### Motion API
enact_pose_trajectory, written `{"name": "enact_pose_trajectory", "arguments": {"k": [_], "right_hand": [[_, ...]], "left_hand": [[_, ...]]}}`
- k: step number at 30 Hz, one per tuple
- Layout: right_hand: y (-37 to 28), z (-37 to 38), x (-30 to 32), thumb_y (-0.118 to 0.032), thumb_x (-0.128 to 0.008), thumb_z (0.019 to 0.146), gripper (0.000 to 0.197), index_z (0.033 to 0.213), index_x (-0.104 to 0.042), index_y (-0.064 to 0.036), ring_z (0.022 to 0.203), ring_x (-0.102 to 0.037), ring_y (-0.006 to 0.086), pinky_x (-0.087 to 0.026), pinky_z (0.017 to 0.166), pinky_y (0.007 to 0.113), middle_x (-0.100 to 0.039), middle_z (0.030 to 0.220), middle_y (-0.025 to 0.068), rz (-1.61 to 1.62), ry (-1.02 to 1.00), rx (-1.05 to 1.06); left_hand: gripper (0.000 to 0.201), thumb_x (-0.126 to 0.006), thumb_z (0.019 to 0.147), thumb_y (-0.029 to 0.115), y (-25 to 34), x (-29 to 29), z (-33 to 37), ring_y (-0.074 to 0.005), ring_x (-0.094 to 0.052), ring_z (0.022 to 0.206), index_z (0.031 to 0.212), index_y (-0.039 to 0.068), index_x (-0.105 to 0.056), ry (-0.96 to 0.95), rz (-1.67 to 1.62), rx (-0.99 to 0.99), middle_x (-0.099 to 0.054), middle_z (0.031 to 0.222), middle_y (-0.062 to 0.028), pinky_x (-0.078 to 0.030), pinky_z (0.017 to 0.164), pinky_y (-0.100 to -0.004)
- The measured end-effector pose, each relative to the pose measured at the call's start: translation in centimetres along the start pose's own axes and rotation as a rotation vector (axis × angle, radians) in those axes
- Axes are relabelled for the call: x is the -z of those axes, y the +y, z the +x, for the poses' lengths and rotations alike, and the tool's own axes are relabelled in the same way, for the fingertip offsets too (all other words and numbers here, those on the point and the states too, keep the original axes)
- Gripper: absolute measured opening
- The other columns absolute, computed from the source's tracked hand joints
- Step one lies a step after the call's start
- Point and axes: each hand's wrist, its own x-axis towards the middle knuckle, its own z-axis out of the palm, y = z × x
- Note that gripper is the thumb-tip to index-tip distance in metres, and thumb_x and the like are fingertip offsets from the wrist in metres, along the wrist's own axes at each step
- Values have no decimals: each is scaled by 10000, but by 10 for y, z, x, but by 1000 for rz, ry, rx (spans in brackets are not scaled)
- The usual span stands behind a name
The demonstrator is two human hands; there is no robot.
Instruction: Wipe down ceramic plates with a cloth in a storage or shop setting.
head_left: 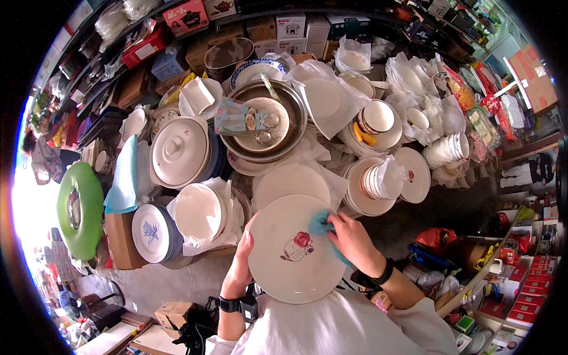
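Note:
A large white plate (pixel 278 260) with a red rose in its middle is held up in front of my body, its face toward me. My left hand (pixel 239 263) grips its left rim, with the fingers behind it mostly hidden. At the upper right rim, my right hand (pixel 354 239) pinches a blue-green cloth (pixel 320 223) and presses it against the plate's face. Part of the cloth hangs down below the right hand. Just beyond the held plate lies another white plate (pixel 290 182) with thin wrapping paper beside it.
Crockery crowds the table: a lidded white pot (pixel 177 151), a metal basin (pixel 296 94) with spoons in it, blue-patterned plates (pixel 151 234), white bowls (pixel 199 211) and stacked bowls (pixel 378 180). A green ring-shaped item (pixel 80 236) stands at the left. Small red boxes (pixel 532 290) fill the lower right.

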Motion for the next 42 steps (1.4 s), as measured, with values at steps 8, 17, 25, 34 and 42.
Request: {"name": "enact_pose_trajectory", "arguments": {"k": [8, 17, 25, 34, 42], "right_hand": [[-5, -36, 25, -135, -710, 825, 327, 1123, -652, -15, 964, -685, 361, -552, 859, 420, -692, 1086, 182, 138, -620, 108], [32, -43, 64, -49, -670, 902, 372, 1259, -568, -28, 1051, -622, 213, -482, 962, 355, -633, 1175, 102, 750, 54, 134], [48, -29, 77, -43, -579, 982, 424, 1390, -466, -18, 1196, -580, 217, -468, 1023, 375, -596, 1314, 120, 934, 309, 134], [4, 21, 98, -56, -473, 831, 573, 1401, -433, -18, 1342, -521, 341, -345, 1177, 510, -560, 1379, 252, 1061, 253, 432], [26, 27, 138, -186, -495, 997, 274, 1093, -710, -44, 1349, -512, 378, -346, 1156, 539, -649, 1305, 163, 922, 292, 833]], "left_hand": [[779, -487, 1017, 516, 0, 10, 9, -262, -249, 1507, 1594, 52, -246, 41, -73, 21, -281, 1631, -112, -228, 1219, -411], [670, -421, 1043, 551, -6, 20, 19, -306, -574, 1238, 1478, 42, -455, 160, -412, 206, -570, 1407, -131, -475, 1049, -459], [657, -450, 1022, 581, 3, -4, 38, -288, -614, 1154, 1388, 45, -552, 9, -635, 368, -630, 1323, -112, -495, 993, -422], [605, -430, 1047, 526, -22, -18, 56, -313, -607, 1183, 1393, 43, -547, -38, -724, 455, -620, 1345, -140, -483, 1024, -440], [678, -460, 1007, 596, -25, -66, 76, -329, -582, 1236, 1437, 73, -500, 57, -376, 156, -610, 1354, -153, -465, 1059, -483]]}}
